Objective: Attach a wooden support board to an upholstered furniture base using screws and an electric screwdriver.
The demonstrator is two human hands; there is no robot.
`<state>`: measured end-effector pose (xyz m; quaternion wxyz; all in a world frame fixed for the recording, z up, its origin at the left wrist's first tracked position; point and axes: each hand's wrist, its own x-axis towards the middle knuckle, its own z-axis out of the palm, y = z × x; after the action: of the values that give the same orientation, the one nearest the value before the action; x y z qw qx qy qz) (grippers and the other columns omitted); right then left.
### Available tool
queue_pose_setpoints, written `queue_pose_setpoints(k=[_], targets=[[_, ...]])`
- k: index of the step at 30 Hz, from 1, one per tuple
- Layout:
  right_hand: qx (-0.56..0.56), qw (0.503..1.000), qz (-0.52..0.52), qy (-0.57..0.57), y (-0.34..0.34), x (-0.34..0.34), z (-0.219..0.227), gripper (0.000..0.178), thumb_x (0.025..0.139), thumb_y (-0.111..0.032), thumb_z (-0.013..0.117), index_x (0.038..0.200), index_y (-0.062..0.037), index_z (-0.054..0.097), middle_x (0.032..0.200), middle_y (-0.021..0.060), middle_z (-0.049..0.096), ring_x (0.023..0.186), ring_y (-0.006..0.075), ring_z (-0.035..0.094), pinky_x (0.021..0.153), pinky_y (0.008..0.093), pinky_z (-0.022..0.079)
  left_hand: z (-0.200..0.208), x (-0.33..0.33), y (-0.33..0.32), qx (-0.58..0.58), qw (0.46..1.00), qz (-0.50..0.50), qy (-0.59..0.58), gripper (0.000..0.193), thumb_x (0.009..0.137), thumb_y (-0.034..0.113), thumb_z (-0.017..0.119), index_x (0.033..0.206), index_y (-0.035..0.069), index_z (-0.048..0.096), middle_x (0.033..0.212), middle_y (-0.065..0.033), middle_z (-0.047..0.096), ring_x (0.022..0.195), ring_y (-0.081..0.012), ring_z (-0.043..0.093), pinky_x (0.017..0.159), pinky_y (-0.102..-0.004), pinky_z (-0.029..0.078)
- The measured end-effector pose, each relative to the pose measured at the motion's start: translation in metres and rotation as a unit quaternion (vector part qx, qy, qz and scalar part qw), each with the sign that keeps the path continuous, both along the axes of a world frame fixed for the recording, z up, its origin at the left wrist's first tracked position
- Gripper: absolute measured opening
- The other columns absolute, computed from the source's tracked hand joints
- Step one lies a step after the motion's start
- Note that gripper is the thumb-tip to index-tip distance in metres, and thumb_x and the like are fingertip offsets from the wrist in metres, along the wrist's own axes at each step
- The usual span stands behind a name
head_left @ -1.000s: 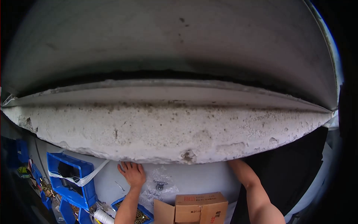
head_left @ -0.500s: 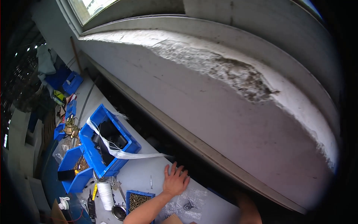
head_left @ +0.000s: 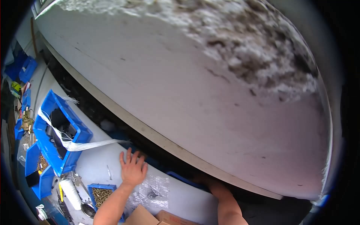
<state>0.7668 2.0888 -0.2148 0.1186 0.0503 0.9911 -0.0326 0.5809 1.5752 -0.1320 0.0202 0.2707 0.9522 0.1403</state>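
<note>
A clear plastic bag — crinkled, with small dark metal parts inside — lies flat on the white surface, just beside a brown cardboard box.

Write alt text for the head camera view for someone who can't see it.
A left hand lies flat, fingers spread, on a white worktable beside a clear plastic bag, while the right hand reaches under a white wall ledge, mostly hidden. Blue bins sit to the left.
</note>
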Motion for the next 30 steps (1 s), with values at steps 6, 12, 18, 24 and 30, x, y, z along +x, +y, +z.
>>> queue_pose_setpoints(k=[6, 12, 18, 24, 30], targets=[[0.049, 0.999, -0.007, -0.012, 0.046, 0.041, 0.041, 0.044, 0.096, -0.028, 0.061, 0.135, -0.0072, 0.058, 0.134, 0.0237, 0.058, 0.124, 0.0468, 0.053, 0.107, 0.0536, 0.042, 0.0, -0.002, 0.0, 0.002, 1.0, -0.008, -0.004, 0.036, 0.088, 0.034, 0.062, 0.114, 0.01, 0.07, 0.136, -0.0131, 0.056, 0.144, -0.039, 0.032, 0.121, -0.0635, 0.011], [0.044, 0.999, 0.013, -0.002, 0.048, 0.04, 0.04, 0.044, 0.096, -0.028, 0.061, 0.135, -0.007, 0.058, 0.134, 0.0237, 0.059, 0.124, 0.0469, 0.053, 0.107, 0.0538, 0.042, -0.002, -0.004, 0.002, 0.004, 1.0, -0.002, -0.001, 0.036, 0.088, 0.034, 0.062, 0.114, 0.011, 0.07, 0.135, -0.012, 0.056, 0.144, -0.0385, 0.032, 0.121, -0.0632, 0.01], [-0.002, 1.0, 0.017, 0.009, -0.005, 0.049, 0.014, 0.044, 0.096, -0.028, 0.061, 0.134, -0.0068, 0.058, 0.133, 0.0237, 0.059, 0.124, 0.047, 0.053, 0.107, 0.0539, 0.043, -0.002, -0.002, 0.007, 0.005, 1.0, -0.008, -0.005, 0.035, 0.089, 0.034, 0.062, 0.114, 0.011, 0.07, 0.136, -0.0116, 0.056, 0.144, -0.0381, 0.032, 0.12, -0.063, 0.012], [-0.01, 0.999, 0.005, 0.043, -0.029, 0.053, 0.021, 0.044, 0.096, -0.028, 0.062, 0.134, -0.0066, 0.058, 0.133, 0.0237, 0.059, 0.124, 0.0471, 0.053, 0.107, 0.0541, 0.043, -0.025, 0.01, -0.01, -0.01, 0.999, -0.014, 0.027, 0.036, 0.09, 0.034, 0.06, 0.115, 0.01, 0.068, 0.137, -0.0123, 0.055, 0.144, -0.0397, 0.032, 0.119, -0.0647, 0.012], [-0.007, 0.998, -0.047, 0.032, -0.051, 0.128, 0.052, 0.044, 0.096, -0.028, 0.062, 0.134, -0.0064, 0.058, 0.133, 0.0237, 0.059, 0.124, 0.0471, 0.053, 0.107, 0.0542, 0.043, -0.008, 0.001, 0.004, -0.046, 0.998, -0.039, -0.014, 0.037, 0.092, 0.033, 0.058, 0.117, 0.008, 0.068, 0.136, -0.0131, 0.055, 0.144, -0.0401, 0.031, 0.119, -0.0646, 0.011]])
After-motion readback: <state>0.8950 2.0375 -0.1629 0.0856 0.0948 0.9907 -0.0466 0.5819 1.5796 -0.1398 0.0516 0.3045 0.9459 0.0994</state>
